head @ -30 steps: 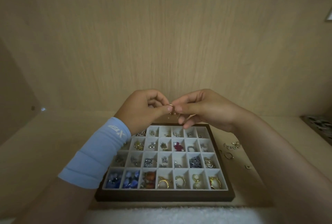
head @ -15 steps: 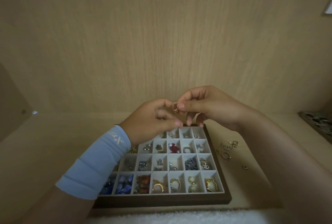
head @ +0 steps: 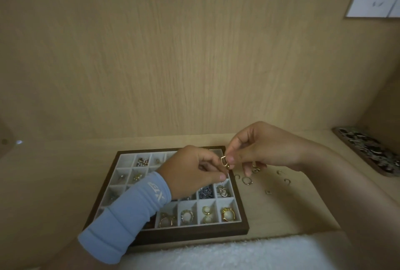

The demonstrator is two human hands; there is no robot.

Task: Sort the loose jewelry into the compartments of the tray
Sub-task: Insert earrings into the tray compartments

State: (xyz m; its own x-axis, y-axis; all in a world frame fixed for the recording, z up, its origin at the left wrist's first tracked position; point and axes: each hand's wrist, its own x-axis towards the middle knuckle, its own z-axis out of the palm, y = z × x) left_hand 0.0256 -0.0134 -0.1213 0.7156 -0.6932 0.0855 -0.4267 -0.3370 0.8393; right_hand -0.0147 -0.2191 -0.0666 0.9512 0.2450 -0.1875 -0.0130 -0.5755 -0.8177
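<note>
Both the left hand (head: 190, 170) and right hand (head: 266, 148) pinch one gold earring (head: 223, 160)

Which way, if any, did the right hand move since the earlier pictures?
Yes. The right hand went right: before over the tray's far edge, now mostly beyond its right edge.

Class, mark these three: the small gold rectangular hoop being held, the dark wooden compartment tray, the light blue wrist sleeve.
small gold rectangular hoop (head: 221, 160), head view, left bar
dark wooden compartment tray (head: 190, 235), head view, near rim
light blue wrist sleeve (head: 129, 211), head view, middle cloth
</note>
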